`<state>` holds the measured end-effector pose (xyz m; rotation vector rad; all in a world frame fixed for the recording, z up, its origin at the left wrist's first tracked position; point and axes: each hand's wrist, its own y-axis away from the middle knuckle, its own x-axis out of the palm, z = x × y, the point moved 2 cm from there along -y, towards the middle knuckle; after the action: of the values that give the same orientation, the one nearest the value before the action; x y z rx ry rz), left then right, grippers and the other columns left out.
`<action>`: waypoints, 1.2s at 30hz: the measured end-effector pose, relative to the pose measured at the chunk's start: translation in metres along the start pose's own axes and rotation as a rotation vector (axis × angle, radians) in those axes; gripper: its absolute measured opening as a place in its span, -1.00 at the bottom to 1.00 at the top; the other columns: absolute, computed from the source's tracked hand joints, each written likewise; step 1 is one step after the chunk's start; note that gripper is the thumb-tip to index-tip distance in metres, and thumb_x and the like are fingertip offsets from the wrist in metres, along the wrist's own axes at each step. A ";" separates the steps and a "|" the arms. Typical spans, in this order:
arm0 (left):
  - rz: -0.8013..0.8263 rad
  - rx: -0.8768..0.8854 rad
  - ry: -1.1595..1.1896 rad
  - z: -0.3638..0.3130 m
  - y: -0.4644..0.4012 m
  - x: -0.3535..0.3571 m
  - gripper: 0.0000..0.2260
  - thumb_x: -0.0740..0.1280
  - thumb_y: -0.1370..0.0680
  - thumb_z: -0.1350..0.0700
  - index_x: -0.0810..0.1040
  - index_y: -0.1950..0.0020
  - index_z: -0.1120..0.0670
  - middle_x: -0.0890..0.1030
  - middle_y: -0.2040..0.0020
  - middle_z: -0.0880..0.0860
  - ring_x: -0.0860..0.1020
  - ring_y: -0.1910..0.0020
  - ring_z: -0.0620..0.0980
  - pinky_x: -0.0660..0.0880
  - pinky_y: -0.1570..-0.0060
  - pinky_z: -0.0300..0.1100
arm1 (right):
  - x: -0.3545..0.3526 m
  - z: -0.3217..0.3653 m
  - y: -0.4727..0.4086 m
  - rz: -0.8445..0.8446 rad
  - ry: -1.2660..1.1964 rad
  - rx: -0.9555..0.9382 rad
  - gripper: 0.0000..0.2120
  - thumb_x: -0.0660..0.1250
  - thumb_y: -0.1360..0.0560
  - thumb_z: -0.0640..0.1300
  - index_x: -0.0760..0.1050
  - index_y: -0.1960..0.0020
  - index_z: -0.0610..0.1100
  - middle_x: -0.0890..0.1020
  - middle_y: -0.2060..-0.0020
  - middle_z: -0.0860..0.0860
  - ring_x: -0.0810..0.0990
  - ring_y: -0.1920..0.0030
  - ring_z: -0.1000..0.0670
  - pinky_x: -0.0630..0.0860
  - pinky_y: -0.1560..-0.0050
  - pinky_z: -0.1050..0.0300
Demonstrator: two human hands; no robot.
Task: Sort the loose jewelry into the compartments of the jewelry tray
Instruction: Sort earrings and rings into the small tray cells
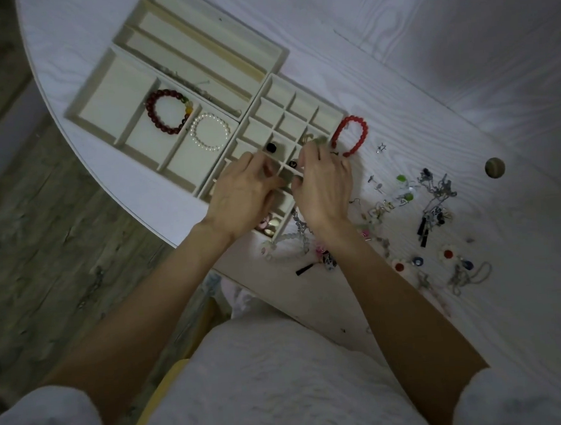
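White table (393, 38) (wood-grained), grey floor (41, 229)

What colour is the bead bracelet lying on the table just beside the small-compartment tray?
Bright red. The bead bracelet shows best in the head view, the only one here.

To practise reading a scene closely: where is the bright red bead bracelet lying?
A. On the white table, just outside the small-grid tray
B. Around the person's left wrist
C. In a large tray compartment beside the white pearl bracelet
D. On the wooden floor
A: the bright red bead bracelet lies on the white wood-grain table, just past the edge of the cream small-grid jewelry tray.
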<state>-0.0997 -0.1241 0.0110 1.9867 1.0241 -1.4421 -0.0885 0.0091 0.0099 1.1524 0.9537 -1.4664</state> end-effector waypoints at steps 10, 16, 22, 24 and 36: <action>-0.011 0.000 -0.029 -0.001 0.003 0.001 -0.73 0.18 -0.52 0.07 0.67 0.01 0.05 0.52 0.10 0.10 0.45 0.17 0.10 0.38 0.24 -0.10 | -0.002 -0.007 0.001 0.039 -0.154 0.087 -0.73 0.46 -0.39 -0.12 0.43 0.00 -0.13 0.57 0.07 -0.04 0.53 0.05 -0.05 0.38 -0.02 0.07; -0.019 -0.008 -0.127 -0.005 0.002 0.005 -0.78 0.38 -0.45 0.20 0.65 -0.08 0.10 0.52 0.08 0.13 0.46 0.15 0.13 0.39 0.24 -0.07 | 0.005 -0.009 0.003 0.008 -0.052 0.002 -0.74 0.41 -0.41 -0.12 0.45 -0.04 -0.15 0.54 0.03 -0.08 0.51 0.03 -0.07 0.37 0.01 0.07; 0.024 -0.045 -0.122 -0.009 0.008 0.006 -0.69 0.32 -0.49 0.15 0.56 -0.23 0.14 0.51 0.02 0.16 0.44 0.12 0.15 0.41 0.20 -0.03 | 0.004 -0.013 0.006 0.015 -0.196 0.025 -0.79 0.41 -0.41 -0.16 0.44 0.01 -0.14 0.52 0.04 -0.09 0.51 0.06 -0.07 0.40 0.03 0.07; 0.016 -0.083 -0.057 -0.013 0.010 0.001 -0.67 0.19 -0.50 0.11 0.56 -0.21 0.13 0.52 0.01 0.17 0.46 0.12 0.15 0.43 0.20 -0.03 | -0.003 -0.018 0.010 0.013 -0.286 -0.024 -0.84 0.38 -0.43 -0.17 0.46 0.02 -0.15 0.52 0.06 -0.08 0.51 0.08 -0.06 0.42 0.04 0.09; -0.031 -0.175 0.059 -0.059 0.029 0.022 -0.67 0.49 -0.38 0.20 0.61 -0.14 0.13 0.59 0.06 0.12 0.52 0.15 0.16 0.43 0.19 -0.06 | -0.028 -0.139 0.090 0.073 -0.314 0.088 -0.80 0.27 -0.45 -0.12 0.60 0.06 -0.21 0.60 0.14 -0.13 0.52 0.13 -0.14 0.37 0.13 0.14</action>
<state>-0.0387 -0.0912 0.0088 1.9051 1.1688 -1.2696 0.0264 0.1314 0.0042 0.9705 0.6305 -1.5858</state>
